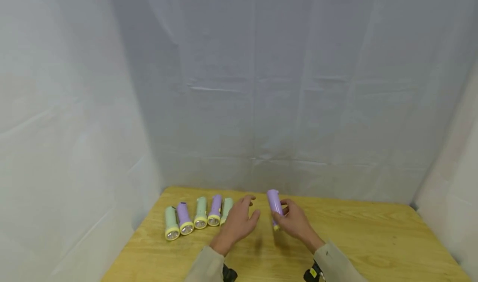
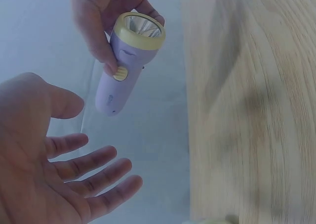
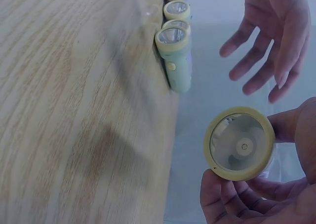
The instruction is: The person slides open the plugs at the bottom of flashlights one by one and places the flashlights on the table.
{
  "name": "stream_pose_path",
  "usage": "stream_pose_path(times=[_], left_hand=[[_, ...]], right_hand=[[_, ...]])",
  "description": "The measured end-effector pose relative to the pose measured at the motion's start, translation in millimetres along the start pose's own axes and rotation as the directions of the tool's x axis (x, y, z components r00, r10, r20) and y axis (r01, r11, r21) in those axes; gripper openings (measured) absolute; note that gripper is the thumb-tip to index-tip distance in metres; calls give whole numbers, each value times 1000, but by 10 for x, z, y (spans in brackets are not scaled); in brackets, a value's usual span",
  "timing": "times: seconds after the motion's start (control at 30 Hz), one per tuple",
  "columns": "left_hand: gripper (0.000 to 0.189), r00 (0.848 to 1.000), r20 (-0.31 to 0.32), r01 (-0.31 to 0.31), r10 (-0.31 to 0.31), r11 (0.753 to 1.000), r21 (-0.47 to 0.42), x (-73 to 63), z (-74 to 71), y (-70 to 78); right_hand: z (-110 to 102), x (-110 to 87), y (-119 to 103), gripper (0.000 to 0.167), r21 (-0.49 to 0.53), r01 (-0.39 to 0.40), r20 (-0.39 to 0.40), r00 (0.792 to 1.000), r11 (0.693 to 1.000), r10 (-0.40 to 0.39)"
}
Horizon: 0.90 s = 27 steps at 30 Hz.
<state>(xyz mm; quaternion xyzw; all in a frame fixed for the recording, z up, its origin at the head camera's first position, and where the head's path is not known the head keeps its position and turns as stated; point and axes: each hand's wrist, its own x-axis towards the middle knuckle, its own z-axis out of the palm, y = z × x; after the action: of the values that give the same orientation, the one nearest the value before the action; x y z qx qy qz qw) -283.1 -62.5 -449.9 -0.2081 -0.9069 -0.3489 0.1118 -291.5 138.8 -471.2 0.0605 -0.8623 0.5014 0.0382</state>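
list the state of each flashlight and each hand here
purple flashlight: held off the table, gripped by the right hand, thumb by its yellow switch, lamp looks unlit
row of five flashlights: lying side by side on the wooden table, untouched, green and purple alternating
right hand: fingers curled round the purple flashlight
left hand: open, fingers spread, holding nothing

The table [image 1: 358, 240] is seen to be of pale wood, its grain clearly marked and its finish matt. The held purple flashlight [image 2: 121, 70] is made of smooth plastic with a slight sheen; its yellow rim (also plastic) is set round a clear lens [image 3: 239, 144], behind which a shiny reflector is shown. The row of flashlights [image 1: 198, 217] is moulded in the same smooth plastic. The backdrop [image 1: 261, 87] is formed of thin, creased white sheeting, faintly glossy.
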Motion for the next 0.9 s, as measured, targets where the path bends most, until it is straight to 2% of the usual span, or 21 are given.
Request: stream_pose_path(times=[0.23,0.43,0.57,0.8,0.9], left_hand=[[43,998,52,33,-25,989,-141,85,58,36],[43,995,86,74,-54,965,-251,127,82,83],[45,990,116,110,-78,947,-301,146,89,127],[46,988,129,124,-83,927,-354,183,130,228],[45,986,143,134,-83,906,-402,207,152,285]], right_hand=[[-37,-103,-69,48,-17,31,-13,999,999,-31],[-93,-200,-114,47,-27,29,-3,1000,999,-29],[-138,-250,-128,47,-39,27,-14,1000,999,-27],[-221,-317,-129,47,-60,38,-54,998,997,-42],[-248,-348,-131,47,-59,45,-63,997,997,-49]])
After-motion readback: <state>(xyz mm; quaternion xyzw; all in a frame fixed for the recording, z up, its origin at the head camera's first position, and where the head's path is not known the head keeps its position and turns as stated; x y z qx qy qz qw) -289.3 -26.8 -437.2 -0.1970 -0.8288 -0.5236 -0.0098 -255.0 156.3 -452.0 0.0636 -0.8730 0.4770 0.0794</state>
